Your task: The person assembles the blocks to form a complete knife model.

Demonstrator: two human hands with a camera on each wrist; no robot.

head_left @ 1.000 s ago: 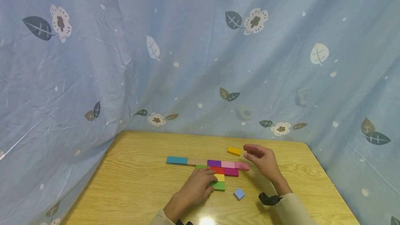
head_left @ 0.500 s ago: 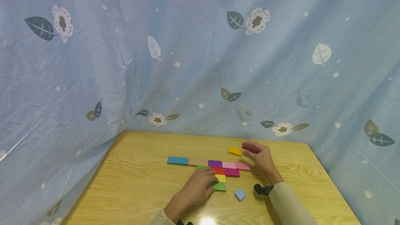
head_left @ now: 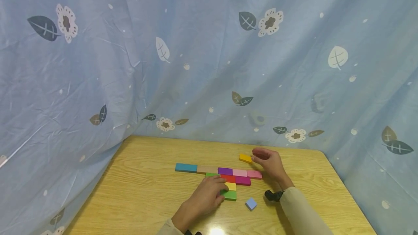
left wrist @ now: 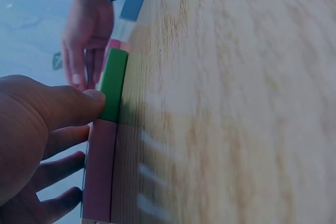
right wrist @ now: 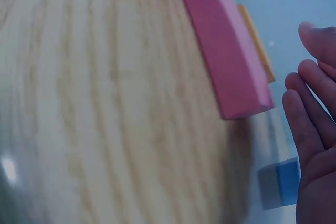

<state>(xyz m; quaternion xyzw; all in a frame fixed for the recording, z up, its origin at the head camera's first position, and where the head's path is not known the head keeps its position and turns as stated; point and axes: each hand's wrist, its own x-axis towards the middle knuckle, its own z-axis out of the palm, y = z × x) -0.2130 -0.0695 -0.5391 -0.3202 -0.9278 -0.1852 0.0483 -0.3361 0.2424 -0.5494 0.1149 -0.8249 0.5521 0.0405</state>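
My left hand rests over the lower rows of flat wooden blocks, fingers loosely bent. Beside it show a green block, a yellow block and a red block. In the left wrist view its thumb touches the end of a green block. My right hand hovers at the right end of the orange block, fingers slightly curved and parted from the thumb. The right wrist view shows a gap between this hand and the orange block. A blue block appears behind the palm.
A top row runs from a blue block through a wood-coloured block and a purple block to a pink block. A magenta block lies below. A small light-blue block lies nearer the front.
My right hand has moved slightly left and down, closer to the orange block. The left hand stays over the blocks.
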